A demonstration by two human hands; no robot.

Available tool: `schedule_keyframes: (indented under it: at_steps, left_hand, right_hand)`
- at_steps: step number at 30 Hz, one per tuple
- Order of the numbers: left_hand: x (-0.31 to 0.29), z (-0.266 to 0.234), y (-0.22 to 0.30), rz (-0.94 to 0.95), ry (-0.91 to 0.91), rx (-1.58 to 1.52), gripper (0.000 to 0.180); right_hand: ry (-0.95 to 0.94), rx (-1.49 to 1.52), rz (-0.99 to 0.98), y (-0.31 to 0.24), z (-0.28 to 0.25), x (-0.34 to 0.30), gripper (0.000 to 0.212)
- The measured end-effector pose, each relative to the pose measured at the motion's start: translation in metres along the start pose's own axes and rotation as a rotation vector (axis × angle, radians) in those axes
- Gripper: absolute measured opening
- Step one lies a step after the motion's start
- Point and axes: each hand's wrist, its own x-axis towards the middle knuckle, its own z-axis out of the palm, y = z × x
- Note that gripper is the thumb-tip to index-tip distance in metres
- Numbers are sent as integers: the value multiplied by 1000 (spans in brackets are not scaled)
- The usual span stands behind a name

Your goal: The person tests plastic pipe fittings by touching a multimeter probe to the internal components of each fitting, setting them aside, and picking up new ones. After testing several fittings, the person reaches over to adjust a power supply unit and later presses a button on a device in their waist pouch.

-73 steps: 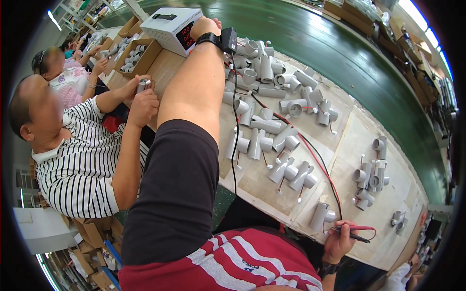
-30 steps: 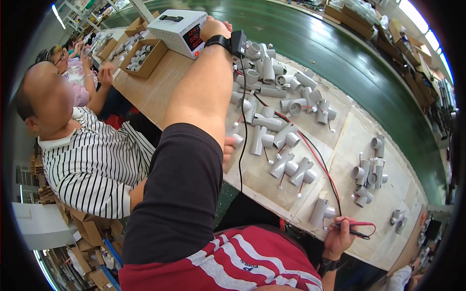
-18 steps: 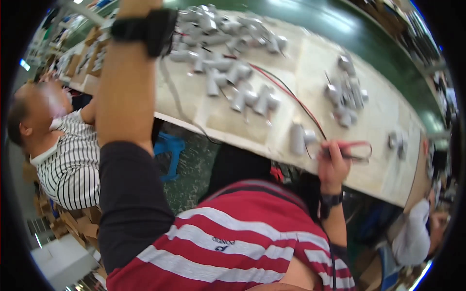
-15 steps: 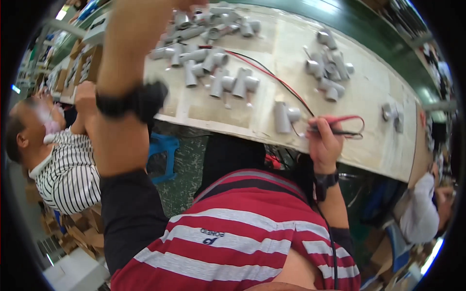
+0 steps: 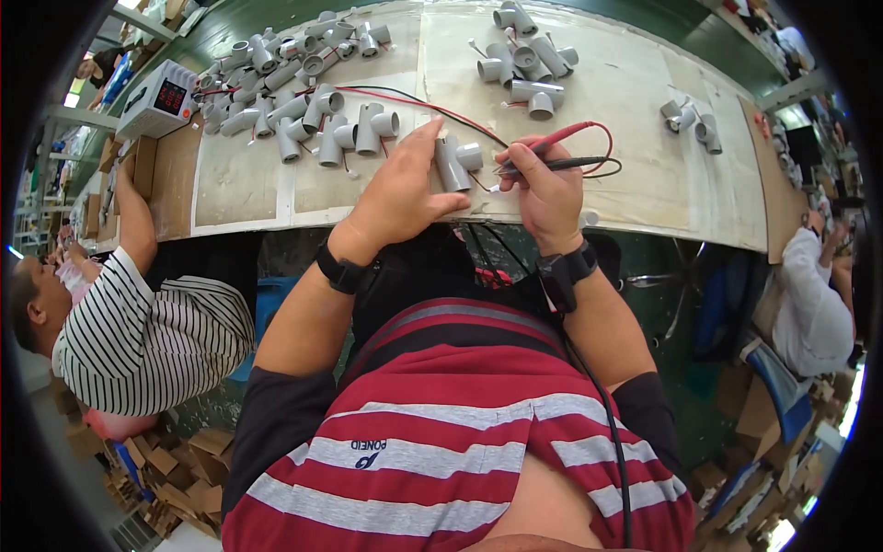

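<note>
On the worktable in front of me stands a grey T-shaped plastic fitting (image 5: 452,166) with a thin wire and small white connector trailing from it. My left hand (image 5: 402,189) is open beside it, thumb and fingers spread toward it; I cannot tell whether they touch it. Just right of the fitting, my right hand (image 5: 550,198) is closed around a pair of test probes, one a red probe (image 5: 557,136) and one a black probe (image 5: 572,163). Their tips point left, close to the connector. Red and black leads run from the probes across the table toward the far left.
Many grey fittings (image 5: 324,60) lie heaped at the far left, a smaller group (image 5: 528,61) at the far middle, and a few (image 5: 692,121) at the right. A bench power supply (image 5: 158,99) with a lit display sits at the left. Co-workers sit on both sides.
My left arm has come back from the far-left heap, and its hand is now beside the single fitting. My right hand still holds the probes, with the tips now near the connector.
</note>
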Motion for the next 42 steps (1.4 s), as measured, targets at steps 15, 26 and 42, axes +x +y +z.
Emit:
schedule_keyframes:
  at_steps: [15, 26, 42]
  left_hand:
    - [2, 25, 7, -172, 356, -369, 64]
    - [-1, 33, -4, -52, 392, -493, 58]
    - [-5, 32, 0, 41, 431, -422, 51]
  right_hand:
    - [41, -96, -15, -2, 7, 3, 15]
    - [33, -375, 16, -5, 19, 3, 15]
    - [44, -536, -56, 0, 26, -1, 13]
